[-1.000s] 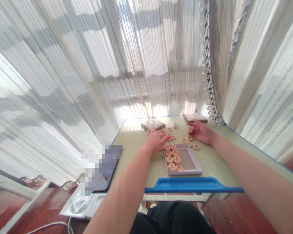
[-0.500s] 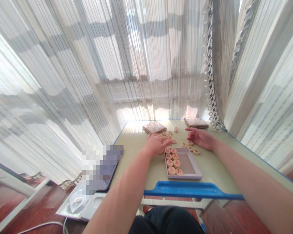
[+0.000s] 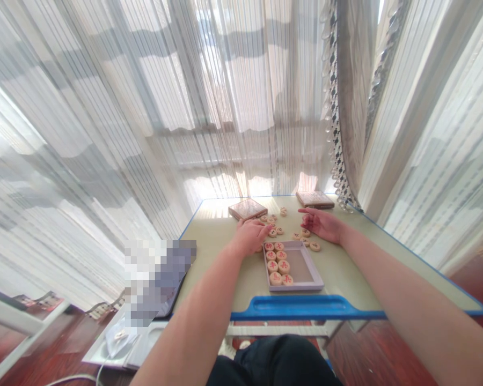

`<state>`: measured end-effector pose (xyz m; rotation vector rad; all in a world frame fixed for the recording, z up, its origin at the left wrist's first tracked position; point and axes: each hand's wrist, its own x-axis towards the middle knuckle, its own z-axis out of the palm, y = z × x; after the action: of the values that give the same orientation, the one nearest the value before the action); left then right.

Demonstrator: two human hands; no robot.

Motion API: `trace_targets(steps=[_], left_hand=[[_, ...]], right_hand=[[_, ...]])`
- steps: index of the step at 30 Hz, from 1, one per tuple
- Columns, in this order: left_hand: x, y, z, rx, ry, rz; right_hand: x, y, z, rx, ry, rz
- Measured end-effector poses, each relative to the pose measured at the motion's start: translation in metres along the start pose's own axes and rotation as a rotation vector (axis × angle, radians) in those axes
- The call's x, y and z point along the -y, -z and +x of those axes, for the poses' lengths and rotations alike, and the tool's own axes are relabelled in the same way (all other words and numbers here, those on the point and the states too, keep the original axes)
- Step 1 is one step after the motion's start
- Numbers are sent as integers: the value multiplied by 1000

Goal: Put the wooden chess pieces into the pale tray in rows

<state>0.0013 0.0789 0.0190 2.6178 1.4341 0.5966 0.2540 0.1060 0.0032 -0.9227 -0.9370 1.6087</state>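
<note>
An open shallow box (image 3: 316,271) lies near the table's front edge, with several red-marked round pieces (image 3: 282,266) in two columns along its left side. My left hand (image 3: 251,236) is palm down over the table behind the box's left corner, fingers spread beside loose pieces (image 3: 280,231); what lies under the palm is hidden. To the right, my right hand (image 3: 322,224) rests on its side, index finger stretched out and the other fingers curled close to a piece (image 3: 305,233). Whether those curled fingers hold anything is too small to tell. Another loose piece (image 3: 315,246) lies behind the box.
Two flat patterned boxes stand at the back, one at left (image 3: 247,209) and one at right (image 3: 315,200). A blue tray ledge (image 3: 301,305) runs along the front edge of the green table (image 3: 346,279). Sheer curtains (image 3: 241,107) hang behind it.
The view has shifted slightly, moving the scene left in the picture. My left hand's fingers have drawn back a little from the box corner. My right hand keeps nearly the same pose.
</note>
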Motion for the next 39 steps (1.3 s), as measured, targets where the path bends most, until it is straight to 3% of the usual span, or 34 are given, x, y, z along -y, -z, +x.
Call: trace_targets(steps=[8, 16, 24, 32, 39], left_hand=[[1, -3, 0, -15, -27, 9], [3, 1, -1, 53, -39, 81], [13, -7, 3, -33, -135, 36], [17, -13, 6, -190, -7, -140], [11, -3, 3, -249, -20, -143]], right_hand=[[0, 1, 0, 4, 0, 4], [-1, 2, 1, 2, 0, 4], [-1, 2, 2, -19, -5, 1], [0, 1, 0, -17, -4, -5], [0, 3, 2, -9, 3, -10]])
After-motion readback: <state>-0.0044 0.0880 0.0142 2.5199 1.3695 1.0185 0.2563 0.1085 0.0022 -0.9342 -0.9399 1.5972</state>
